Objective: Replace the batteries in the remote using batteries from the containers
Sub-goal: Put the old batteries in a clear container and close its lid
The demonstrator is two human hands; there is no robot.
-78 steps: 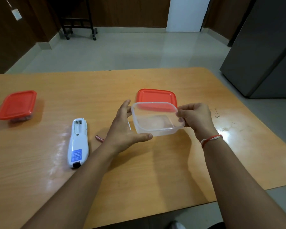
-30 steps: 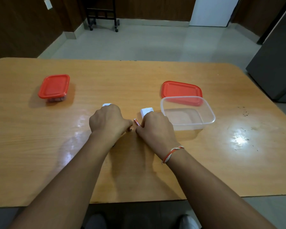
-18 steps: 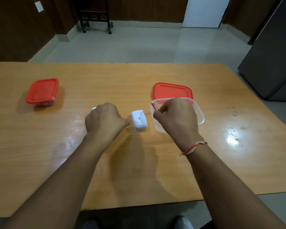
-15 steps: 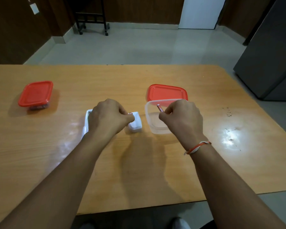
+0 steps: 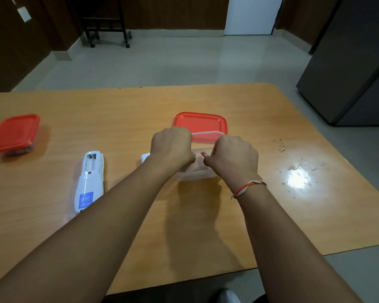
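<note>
The white remote lies face down on the table, its battery bay open and bare. Its white cover peeks out behind my left wrist. Both hands hover over the open clear container. My right hand pinches a small red battery above the container. My left hand is closed in a fist, and a dark battery tip shows at its fingers. The container's red lid lies just behind it.
A second container with a red lid stands shut at the far left of the wooden table. Light glare and small crumbs mark the right side. A dark cabinet stands on the floor at the right.
Both hands left the spot beside the remote and moved right over the clear container, each carrying a battery. The remote and its cover now lie uncovered.
</note>
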